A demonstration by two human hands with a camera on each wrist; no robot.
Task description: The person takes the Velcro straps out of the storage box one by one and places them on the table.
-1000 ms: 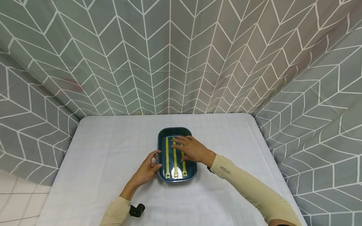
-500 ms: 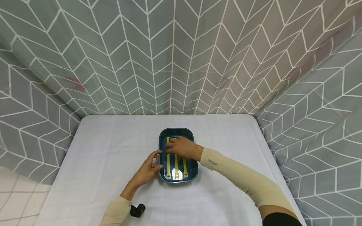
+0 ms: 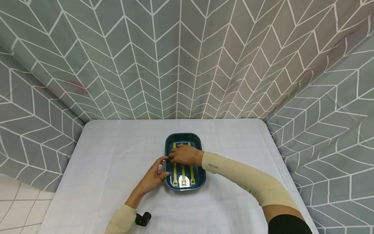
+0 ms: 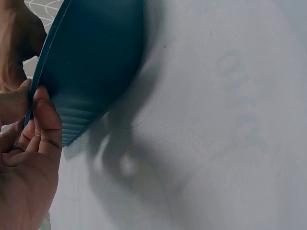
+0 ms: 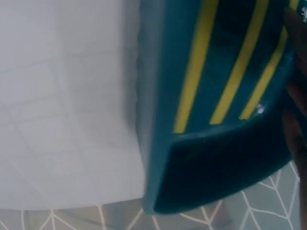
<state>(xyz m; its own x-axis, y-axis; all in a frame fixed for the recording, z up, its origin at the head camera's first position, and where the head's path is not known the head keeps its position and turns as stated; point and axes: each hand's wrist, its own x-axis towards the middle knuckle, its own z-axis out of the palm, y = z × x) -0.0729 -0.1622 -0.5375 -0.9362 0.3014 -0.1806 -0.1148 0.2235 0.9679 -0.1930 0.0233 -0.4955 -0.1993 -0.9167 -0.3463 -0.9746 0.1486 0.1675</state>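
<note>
A dark teal tray (image 3: 201,174) with rounded corners stands on the white table. Inside lie three yellow straps, each with a slotted near end: the left strap (image 3: 175,180), the middle strap (image 3: 183,180) and the right strap (image 3: 192,178). My left hand (image 3: 153,175) pinches the tray's left rim, thumb inside and fingers against the outer wall (image 4: 96,52) in the left wrist view. My right hand (image 3: 185,155) reaches across the tray, covering part of the straps. Its fingertips (image 5: 293,21) are right at the left strap in the right wrist view; their grip cannot be made out.
A white cloth (image 3: 122,146) covers the table, and grey patterned curtains (image 3: 187,65) hang behind it and along both sides. A black device (image 3: 143,219) sits on the left wrist. Floor tiles (image 3: 20,208) show at the lower left.
My right hand has moved left and down inside the tray, from over the middle and right straps to the left one. The left hand stays at the rim.
</note>
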